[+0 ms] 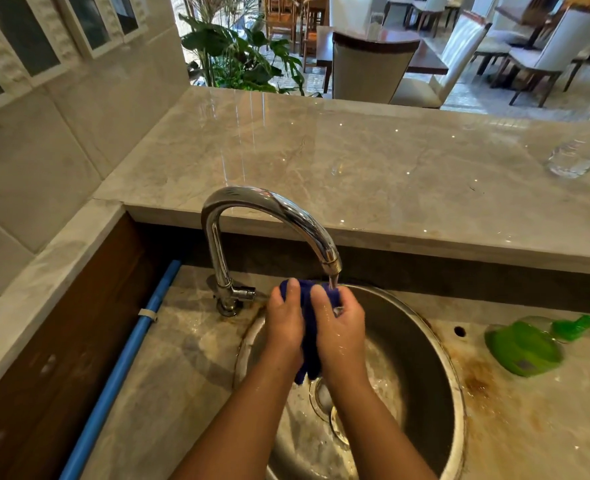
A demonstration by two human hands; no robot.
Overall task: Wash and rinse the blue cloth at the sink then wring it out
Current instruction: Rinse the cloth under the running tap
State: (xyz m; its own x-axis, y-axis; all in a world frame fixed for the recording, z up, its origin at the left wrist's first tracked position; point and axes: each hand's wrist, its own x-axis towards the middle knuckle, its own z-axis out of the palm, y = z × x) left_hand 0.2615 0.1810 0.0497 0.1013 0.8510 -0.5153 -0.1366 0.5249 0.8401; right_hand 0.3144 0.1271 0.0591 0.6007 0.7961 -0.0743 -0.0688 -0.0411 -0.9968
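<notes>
Both hands, left hand [284, 329] and right hand [338, 327], gripped the blue cloth [309, 341] bunched under the tap [333, 268], likely for rinsing.

Bare forearms [252, 420] and wet, glistening hands [284, 327] [342, 330].

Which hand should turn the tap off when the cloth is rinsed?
Left, probably. The left hand grips the blue cloth just beside the tap handle, while the right hand holds it farther away, under the spout, and would have to cross over.
</notes>
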